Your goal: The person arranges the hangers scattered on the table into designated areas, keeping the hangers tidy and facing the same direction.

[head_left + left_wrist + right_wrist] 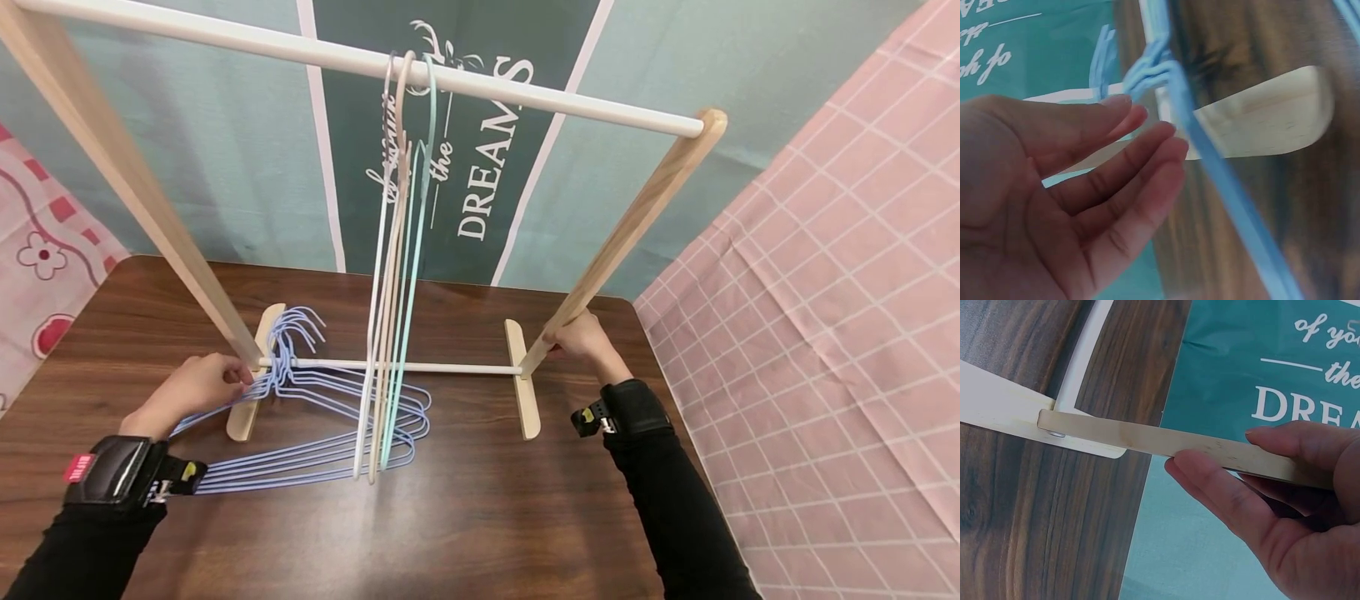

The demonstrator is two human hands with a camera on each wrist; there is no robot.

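A small clothes rack stands on the table, with a white top rail and two wooden posts. My right hand grips the right post low down; in the right wrist view, thumb and fingers lie on its opposite sides. Beside the foot of the left post is my left hand, its fingers loosely bent and nothing held between them in the left wrist view. Its fingertips are right at a bundle of blue hangers, which overlaps the lower rail and the left foot.
From the top rail hang several hangers: a whitish one, beige ones and a mint green one. Behind the brown table is a green curtain with lettering. A pink checked cloth lines the right side.
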